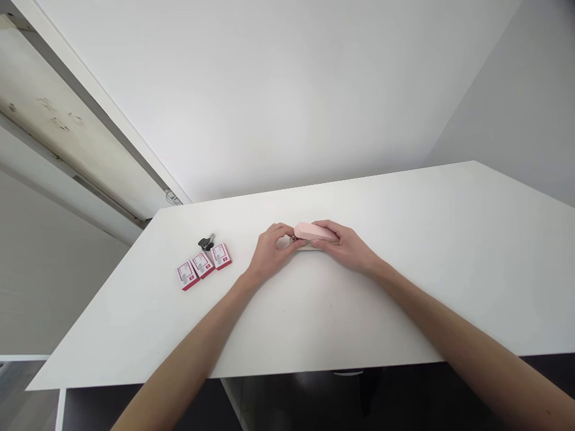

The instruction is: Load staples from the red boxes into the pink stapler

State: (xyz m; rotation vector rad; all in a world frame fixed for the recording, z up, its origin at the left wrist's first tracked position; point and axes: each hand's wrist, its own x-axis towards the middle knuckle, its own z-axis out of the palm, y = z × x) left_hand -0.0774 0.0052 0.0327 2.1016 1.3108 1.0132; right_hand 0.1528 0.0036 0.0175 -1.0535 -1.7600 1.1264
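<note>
A white surface (426, 287) carries everything. The right hand (350, 245) is clamped on one end of the stapler (311, 230), which lies at that hand's 10 o'clock. The left hand (271, 249) grips the opposite end between thumb and fingers, with the stapler at its 2 o'clock. The stapler's pink top slopes up toward 9 o'clock over a pale base. From there, three red-and-white boxes (202, 264) sit between 8 and 9 o'clock; a small black tool (206, 243) lies just beside them, at the middle box's 12 o'clock
</note>
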